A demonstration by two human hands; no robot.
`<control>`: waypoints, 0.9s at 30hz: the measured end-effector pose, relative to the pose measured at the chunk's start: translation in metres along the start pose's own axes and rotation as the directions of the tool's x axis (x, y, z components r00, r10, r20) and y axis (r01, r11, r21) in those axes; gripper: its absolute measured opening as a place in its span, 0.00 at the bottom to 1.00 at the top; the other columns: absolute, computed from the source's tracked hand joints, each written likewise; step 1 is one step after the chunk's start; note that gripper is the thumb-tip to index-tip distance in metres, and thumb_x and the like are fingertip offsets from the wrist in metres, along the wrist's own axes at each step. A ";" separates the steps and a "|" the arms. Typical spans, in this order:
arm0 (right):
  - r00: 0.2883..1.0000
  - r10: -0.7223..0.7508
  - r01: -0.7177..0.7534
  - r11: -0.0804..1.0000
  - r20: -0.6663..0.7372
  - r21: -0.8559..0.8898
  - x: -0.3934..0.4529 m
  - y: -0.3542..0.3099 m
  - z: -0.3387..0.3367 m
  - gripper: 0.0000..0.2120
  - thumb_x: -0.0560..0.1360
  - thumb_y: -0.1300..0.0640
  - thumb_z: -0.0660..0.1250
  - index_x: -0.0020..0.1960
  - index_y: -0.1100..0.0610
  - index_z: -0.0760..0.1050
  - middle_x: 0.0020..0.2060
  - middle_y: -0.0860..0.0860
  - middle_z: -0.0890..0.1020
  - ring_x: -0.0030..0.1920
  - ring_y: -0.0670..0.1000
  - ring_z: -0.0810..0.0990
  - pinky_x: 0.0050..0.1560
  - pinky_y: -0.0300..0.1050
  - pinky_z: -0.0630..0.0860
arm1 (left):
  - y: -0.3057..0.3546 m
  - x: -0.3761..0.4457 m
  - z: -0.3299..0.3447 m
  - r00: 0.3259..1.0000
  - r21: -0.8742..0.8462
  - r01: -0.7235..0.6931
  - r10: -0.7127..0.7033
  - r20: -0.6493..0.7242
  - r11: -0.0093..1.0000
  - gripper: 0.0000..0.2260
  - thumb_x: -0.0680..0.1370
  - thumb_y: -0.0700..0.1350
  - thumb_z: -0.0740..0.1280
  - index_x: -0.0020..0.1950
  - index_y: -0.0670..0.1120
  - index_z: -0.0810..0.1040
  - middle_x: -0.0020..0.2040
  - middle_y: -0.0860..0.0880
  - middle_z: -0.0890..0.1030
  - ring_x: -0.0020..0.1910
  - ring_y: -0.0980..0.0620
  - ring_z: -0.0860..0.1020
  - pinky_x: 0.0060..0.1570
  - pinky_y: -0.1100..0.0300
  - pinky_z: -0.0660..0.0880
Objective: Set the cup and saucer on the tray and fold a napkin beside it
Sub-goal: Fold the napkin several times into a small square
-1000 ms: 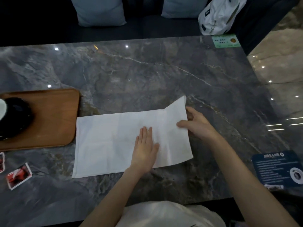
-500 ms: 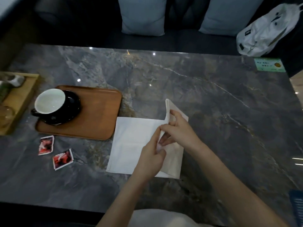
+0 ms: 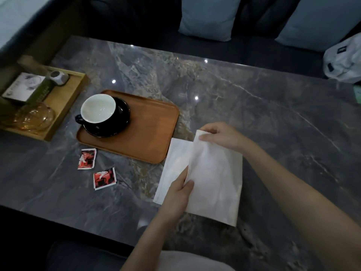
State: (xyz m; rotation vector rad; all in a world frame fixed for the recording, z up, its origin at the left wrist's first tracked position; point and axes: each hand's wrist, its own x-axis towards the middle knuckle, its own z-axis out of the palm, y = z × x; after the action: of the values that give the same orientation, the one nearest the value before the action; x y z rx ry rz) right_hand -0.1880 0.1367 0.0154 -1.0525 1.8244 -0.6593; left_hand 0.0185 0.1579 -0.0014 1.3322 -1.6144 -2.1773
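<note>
Left hand (image 3: 178,194) pinches the near part of the napkin's (image 3: 213,178) folded edge between thumb and fingers; right hand (image 3: 218,134) pinches its far corner. The napkin lies on the worktop (image 3: 254,106) toward its near edge, just right of the tray (image 3: 148,133). On the tray's left part, the black saucer (image 3: 121,122) carries the cup (image 3: 97,110), its white interior apparently empty.
</note>
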 end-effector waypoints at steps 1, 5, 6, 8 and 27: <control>1.000 -0.006 0.006 1.000 0.005 -0.010 0.006 -0.001 0.006 0.09 0.75 0.58 0.66 0.52 0.61 0.80 0.47 0.56 0.83 0.45 0.47 0.79 0.41 0.34 0.74 | -0.002 0.000 -0.005 1.000 -0.004 0.006 -0.006 -0.009 1.000 0.16 0.81 0.39 0.55 0.67 0.51 0.69 0.61 0.55 0.76 0.60 0.56 0.74 0.62 0.57 0.71; 0.999 -0.010 0.012 0.997 0.034 -0.072 0.030 -0.002 0.032 0.09 0.74 0.56 0.66 0.46 0.63 0.79 0.37 0.55 0.79 0.38 0.47 0.76 0.41 0.42 0.71 | -0.016 0.004 -0.027 0.991 0.115 0.046 -0.030 -0.132 0.992 0.10 0.80 0.39 0.58 0.56 0.50 0.75 0.49 0.55 0.79 0.48 0.59 0.77 0.43 0.71 0.75; 1.000 -0.011 0.014 0.995 0.028 -0.103 0.036 -0.002 0.038 0.09 0.75 0.57 0.65 0.46 0.63 0.78 0.38 0.54 0.78 0.39 0.48 0.75 0.42 0.43 0.70 | -0.021 0.006 -0.034 0.982 0.156 0.070 -0.041 -0.182 0.985 0.08 0.79 0.39 0.60 0.54 0.47 0.76 0.45 0.54 0.80 0.43 0.58 0.77 0.39 0.70 0.75; 1.000 -0.003 0.004 0.986 0.006 -0.166 0.047 0.001 0.049 0.09 0.76 0.57 0.64 0.47 0.62 0.77 0.40 0.53 0.77 0.41 0.49 0.74 0.42 0.42 0.69 | -0.034 0.009 -0.046 0.967 0.237 0.106 -0.045 -0.252 0.966 0.07 0.77 0.39 0.63 0.50 0.40 0.79 0.38 0.48 0.79 0.34 0.54 0.75 0.34 0.60 0.72; 0.992 0.023 -0.082 0.860 -0.123 -0.504 0.081 0.011 0.091 0.13 0.78 0.53 0.57 0.57 0.57 0.75 0.56 0.58 0.78 0.56 0.60 0.76 0.56 0.51 0.73 | -0.053 0.029 -0.086 0.940 0.606 0.175 0.050 -0.337 0.776 0.13 0.71 0.42 0.69 0.28 0.45 0.69 0.29 0.49 0.73 0.31 0.50 0.73 0.33 0.59 0.66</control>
State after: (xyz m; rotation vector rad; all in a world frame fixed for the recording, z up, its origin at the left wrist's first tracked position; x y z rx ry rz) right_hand -0.1302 0.0714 -0.0697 -1.3182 2.1848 -0.1976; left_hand 0.0815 0.1024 -0.0656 1.8134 -2.2622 -1.3304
